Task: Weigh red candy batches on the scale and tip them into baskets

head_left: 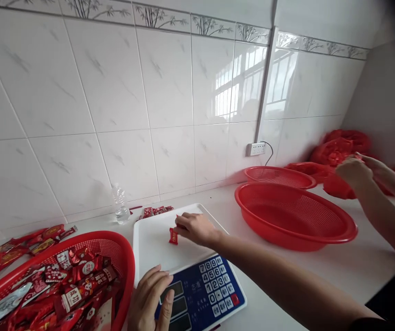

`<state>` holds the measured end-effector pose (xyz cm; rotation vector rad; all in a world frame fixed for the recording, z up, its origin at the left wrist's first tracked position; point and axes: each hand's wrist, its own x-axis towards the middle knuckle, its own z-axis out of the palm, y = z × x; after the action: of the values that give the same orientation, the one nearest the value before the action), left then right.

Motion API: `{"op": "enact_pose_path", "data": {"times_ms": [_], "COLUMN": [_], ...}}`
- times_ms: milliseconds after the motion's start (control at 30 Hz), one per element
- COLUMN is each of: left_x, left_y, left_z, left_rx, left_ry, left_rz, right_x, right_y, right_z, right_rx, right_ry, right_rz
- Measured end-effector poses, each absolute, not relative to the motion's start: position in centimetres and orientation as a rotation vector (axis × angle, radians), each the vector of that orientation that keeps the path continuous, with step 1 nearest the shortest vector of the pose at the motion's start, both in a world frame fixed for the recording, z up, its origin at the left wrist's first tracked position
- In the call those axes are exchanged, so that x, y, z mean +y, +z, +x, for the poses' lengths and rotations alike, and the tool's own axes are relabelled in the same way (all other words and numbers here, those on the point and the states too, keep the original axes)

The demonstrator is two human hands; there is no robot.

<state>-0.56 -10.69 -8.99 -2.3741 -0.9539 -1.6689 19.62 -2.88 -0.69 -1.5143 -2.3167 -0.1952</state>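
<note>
A digital scale with a white tray and a blue keypad panel lies in front of me. My right hand reaches over the tray, its fingers curled in a pinch on a small red wrapped candy. A bit of red also shows by the fingertips, too small to name. My left hand rests at the scale's near left corner, fingers extended and apart, covering part of the display side. Nothing shows in it. On the left, a red basket holds many wrapped candies and snack packets.
Right of the scale stand a large red basin and a red sieve. A plastic bottle and loose red packets lie by the tiled wall. Another person's hands work near red bags at far right.
</note>
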Motion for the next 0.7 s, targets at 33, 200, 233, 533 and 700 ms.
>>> {"op": "enact_pose_path", "data": {"times_ms": [33,200,233,533,700], "left_x": [-10.7,-10.7,-10.7,-10.6,-11.2], "left_y": [-9.0,-8.8,-8.9,-9.2,-8.6], "left_z": [-0.6,-0.5,-0.4,0.2,0.0], "left_rx": [-0.960,-0.929,-0.916,-0.899,-0.924], "left_ry": [-1.679,-1.697,-1.703,-1.756,-1.714], "left_rz": [-2.380,-2.379,-2.372,-2.317,-2.415], "right_x": [-3.1,-4.3,-4.7,-6.3,-4.4], "right_y": [-0.2,1.9,2.1,-0.1,-0.6], "right_z": [20.7,29.1,31.0,41.3,34.3], "right_rx": [-2.254,-1.857,-1.776,-1.541,-1.902], "right_ry": [-0.207,-0.271,-0.287,-0.249,-0.209], "right_rz": [-1.556,-1.845,-1.906,-2.269,-2.003]}}
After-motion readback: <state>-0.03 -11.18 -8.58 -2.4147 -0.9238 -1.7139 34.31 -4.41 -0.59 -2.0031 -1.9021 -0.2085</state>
